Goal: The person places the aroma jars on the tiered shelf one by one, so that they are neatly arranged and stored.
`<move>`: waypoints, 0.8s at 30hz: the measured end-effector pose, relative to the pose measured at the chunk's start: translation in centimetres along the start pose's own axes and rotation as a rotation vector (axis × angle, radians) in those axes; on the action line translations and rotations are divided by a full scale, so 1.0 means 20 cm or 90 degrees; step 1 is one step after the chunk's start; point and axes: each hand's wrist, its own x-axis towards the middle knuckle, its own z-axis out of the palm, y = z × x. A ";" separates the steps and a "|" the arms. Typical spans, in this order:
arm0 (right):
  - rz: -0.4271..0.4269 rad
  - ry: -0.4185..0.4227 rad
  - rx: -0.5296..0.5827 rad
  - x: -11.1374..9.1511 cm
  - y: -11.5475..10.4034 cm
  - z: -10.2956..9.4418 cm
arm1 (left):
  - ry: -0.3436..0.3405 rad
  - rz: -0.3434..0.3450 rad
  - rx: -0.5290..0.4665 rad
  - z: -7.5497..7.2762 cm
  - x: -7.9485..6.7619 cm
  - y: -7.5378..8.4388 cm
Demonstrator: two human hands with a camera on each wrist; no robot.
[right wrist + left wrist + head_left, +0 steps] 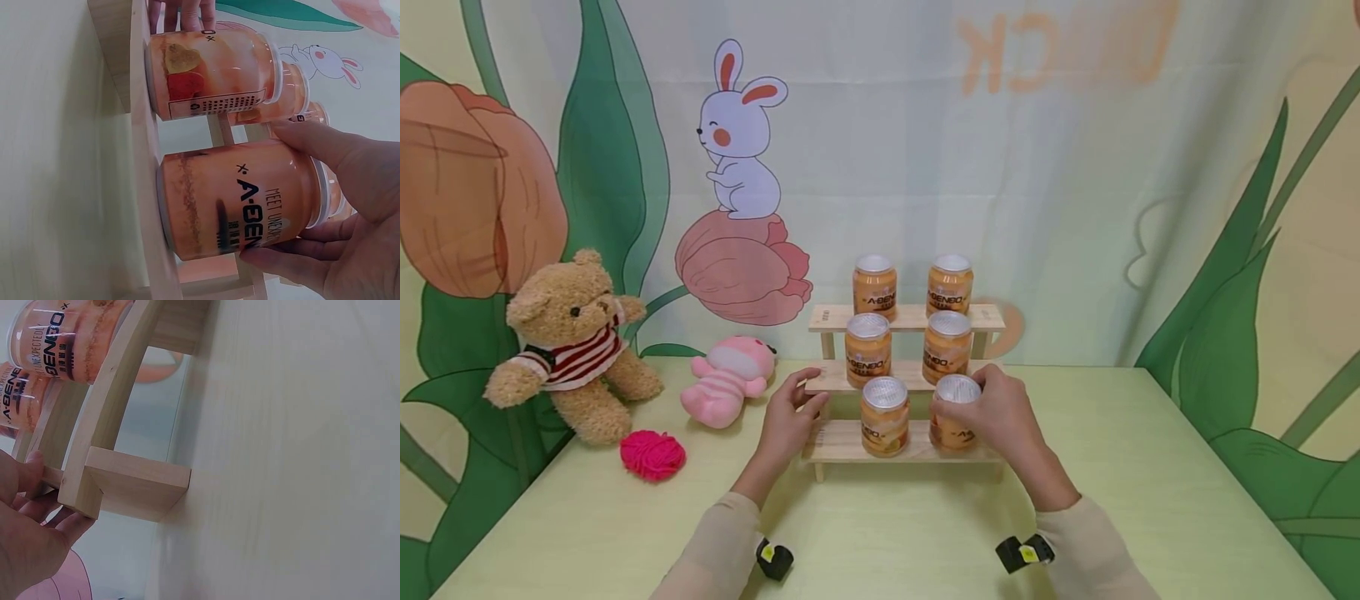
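Note:
A three-tier wooden stand (pixel 902 451) bears orange-labelled cans (pixel 885 421) with silvery lids, two on each tier. My right hand (pixel 1003 417) grips the can (pixel 231 200) at the right of the lowest tier, thumb on one side and fingers on the other. This can is upright, its base at the board. At the stand's left end, my left hand (pixel 790 421) holds the wood; in the left wrist view its fingers (pixel 72 526) bend around the end of a board. Part of the right-hand can is hidden behind that hand.
Left of the stand, a pink plush toy (pixel 727 383), a ball of magenta yarn (pixel 653 455) and a teddy bear (pixel 576 342) in a striped shirt are on the pale table (pixel 895 533). A printed curtain (pixel 880 150) hangs close behind the stand.

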 end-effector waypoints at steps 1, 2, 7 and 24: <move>0.002 0.001 0.002 0.00 0.00 0.00 | 0.001 0.001 0.000 0.00 0.00 0.00; 0.004 0.003 0.003 0.00 0.00 0.01 | 0.001 0.001 0.002 0.00 0.00 0.00; 0.016 0.009 0.004 0.00 0.00 0.03 | 0.002 0.000 0.002 0.00 0.00 0.00; -0.009 -0.071 0.012 -0.02 -0.02 -0.11 | -0.009 0.014 -0.009 0.00 0.00 0.01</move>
